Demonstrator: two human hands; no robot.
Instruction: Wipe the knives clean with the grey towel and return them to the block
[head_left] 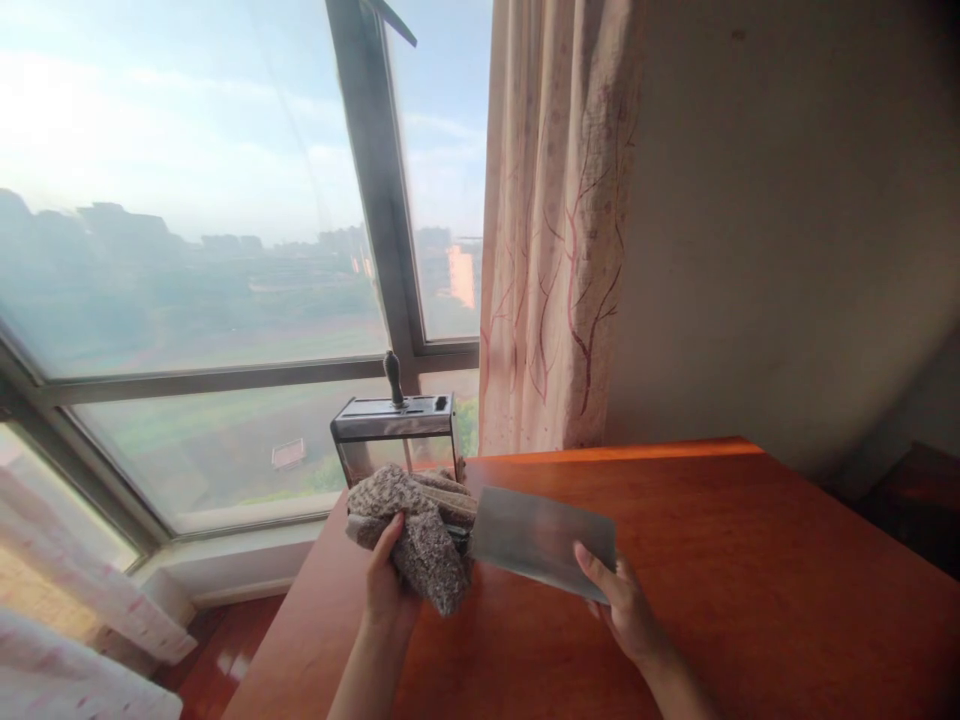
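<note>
My left hand (391, 578) grips a bunched, fuzzy grey-brown cloth (431, 550), its thumb pressed on top and a loose end hanging down. A thin, flat, rectangular grey sheet (544, 535) is pinched by its right end in my right hand (619, 595), thumb on the upper face. The sheet's left edge lies close beside the cloth; whether they touch I cannot tell. Both are held above the reddish-brown table (720, 560). Just behind the cloth stands a metal frame (394, 415) with a dark upright handle on top, its lower part hidden by the cloth.
Large windows (187, 370) fill the left and back. A patterned curtain (551, 250) hangs behind the table, next to a plain wall (750, 250). Another light curtain (82, 640) hangs at the lower left. The table's left edge is near my left forearm.
</note>
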